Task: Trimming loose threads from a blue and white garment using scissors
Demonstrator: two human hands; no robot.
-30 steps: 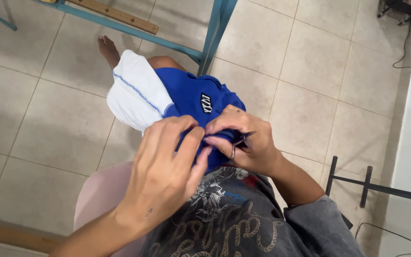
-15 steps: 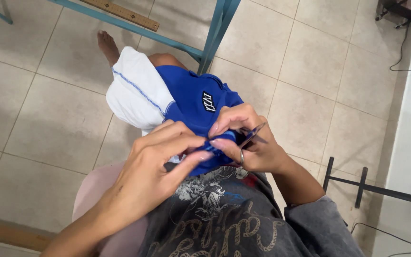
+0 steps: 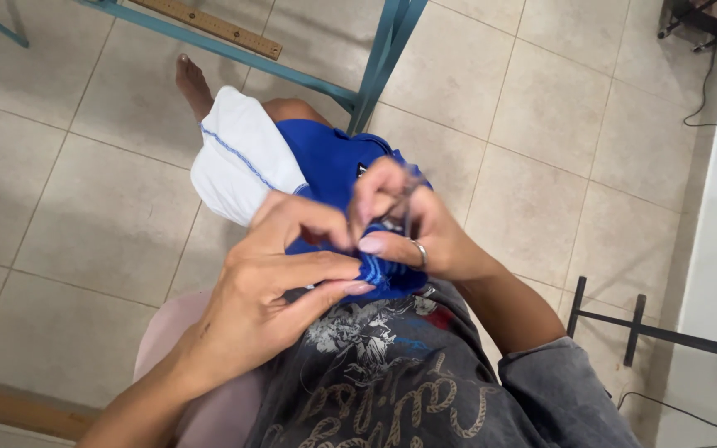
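Now both hands pinch blue garment (image 3: 334, 166): left hand (image 3: 280, 282), right hand (image 3: 412, 224).

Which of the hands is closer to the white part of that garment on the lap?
Left. The left hand sits just below the white sleeve, its fingers pinching the blue cloth beside it. The right hand works farther off, across the blue part, holding a small tool.
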